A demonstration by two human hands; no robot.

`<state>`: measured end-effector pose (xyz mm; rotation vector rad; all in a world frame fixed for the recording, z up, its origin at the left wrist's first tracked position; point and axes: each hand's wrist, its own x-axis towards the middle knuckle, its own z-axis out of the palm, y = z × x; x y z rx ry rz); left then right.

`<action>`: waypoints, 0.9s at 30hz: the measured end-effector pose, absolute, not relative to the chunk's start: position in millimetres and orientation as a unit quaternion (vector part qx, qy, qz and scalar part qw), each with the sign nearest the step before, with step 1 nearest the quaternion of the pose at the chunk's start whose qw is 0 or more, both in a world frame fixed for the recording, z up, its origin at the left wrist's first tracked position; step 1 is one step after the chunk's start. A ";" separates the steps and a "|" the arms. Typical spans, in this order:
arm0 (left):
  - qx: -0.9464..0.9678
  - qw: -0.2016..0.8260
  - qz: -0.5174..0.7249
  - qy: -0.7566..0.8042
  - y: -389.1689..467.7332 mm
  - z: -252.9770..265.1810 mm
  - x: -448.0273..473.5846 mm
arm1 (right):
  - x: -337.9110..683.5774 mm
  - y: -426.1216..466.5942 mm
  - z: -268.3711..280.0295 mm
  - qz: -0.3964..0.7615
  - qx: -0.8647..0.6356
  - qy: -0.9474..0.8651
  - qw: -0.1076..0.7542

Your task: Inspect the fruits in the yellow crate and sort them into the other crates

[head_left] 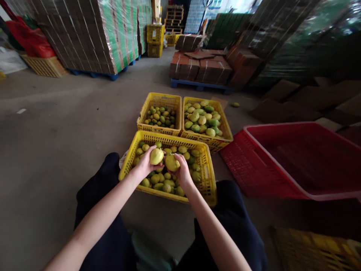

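Above the near yellow crate (210,177), my left hand (146,162) is closed around a pale yellow lemon (156,156). Just to its right, my right hand (182,171) grips another lemon (171,163), greener in tone. The two fruits are held side by side, a small gap between them. Beneath them lie many yellow-green lemons (167,186) in the near crate, which stands between my knees. The undersides of both held fruits and some fingertips are hidden.
Behind stand two more yellow crates: a left one (145,113) with small green fruit and a right one (225,130) with larger lemons. A big red bin (239,162) is at the right. One loose lemon (235,104) lies on the floor. Flattened cartons (200,69) sit on a blue pallet.
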<state>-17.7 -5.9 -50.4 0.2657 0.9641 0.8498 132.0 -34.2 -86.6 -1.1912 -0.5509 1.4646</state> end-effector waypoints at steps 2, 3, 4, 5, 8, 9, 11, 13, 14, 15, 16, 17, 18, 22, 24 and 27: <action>0.112 0.784 0.396 0.465 -8.0 -50.0 -15.7 | 129.6 -36.2 -84.9 0.603 -0.530 -0.239 0.547; 0.105 0.776 0.400 0.477 -8.7 -49.7 -14.3 | 128.8 -36.4 -84.2 0.602 -0.537 -0.237 0.541; 0.097 0.768 0.403 0.489 -9.2 -49.3 -12.8 | 128.3 -36.1 -83.6 0.608 -0.538 -0.237 0.534; 0.087 0.762 0.403 0.499 -9.4 -49.1 -11.3 | 127.9 -35.6 -83.3 0.614 -0.539 -0.236 0.527; 0.043 0.762 0.397 0.510 -8.7 -50.1 -8.0 | 127.4 -34.6 -83.3 0.605 -0.553 -0.240 0.520; 0.023 0.763 0.396 0.511 -8.5 -50.9 -7.4 | 127.4 -34.8 -83.5 0.587 -0.563 -0.246 0.527; -0.010 0.760 0.406 0.507 -8.3 -53.1 -7.1 | 127.6 -35.6 -83.8 0.546 -0.579 -0.261 0.546; -0.033 0.756 0.418 0.502 -8.7 -55.3 -7.5 | 128.0 -36.0 -83.9 0.532 -0.578 -0.265 0.559; -0.040 0.756 0.423 0.498 -9.0 -56.4 -7.8 | 128.1 -35.9 -83.8 0.544 -0.566 -0.258 0.563; -0.044 0.757 0.426 0.493 -9.3 -57.5 -8.1 | 128.3 -35.4 -83.4 0.565 -0.549 -0.243 0.566; -0.046 0.759 0.430 0.488 -9.6 -58.7 -8.3 | 128.4 -34.7 -82.9 0.592 -0.528 -0.224 0.566; -0.049 0.759 0.435 0.483 -9.8 -59.8 -8.6 | 128.6 -33.9 -82.3 0.621 -0.508 -0.204 0.561; -0.051 0.757 0.444 0.477 -10.0 -61.0 -8.8 | 128.9 -33.1 -81.6 0.647 -0.490 -0.186 0.554; -0.060 0.753 0.477 0.449 -10.0 -64.7 -9.4 | 130.7 -32.1 -79.6 0.683 -0.479 -0.125 0.537; -0.067 0.758 0.477 0.440 -9.7 -65.5 -9.4 | 131.2 -33.4 -79.8 0.681 -0.482 -0.123 0.538; -0.069 0.763 0.466 0.442 -9.8 -65.4 -8.7 | 130.8 -36.3 -80.6 0.678 -0.476 -0.151 0.539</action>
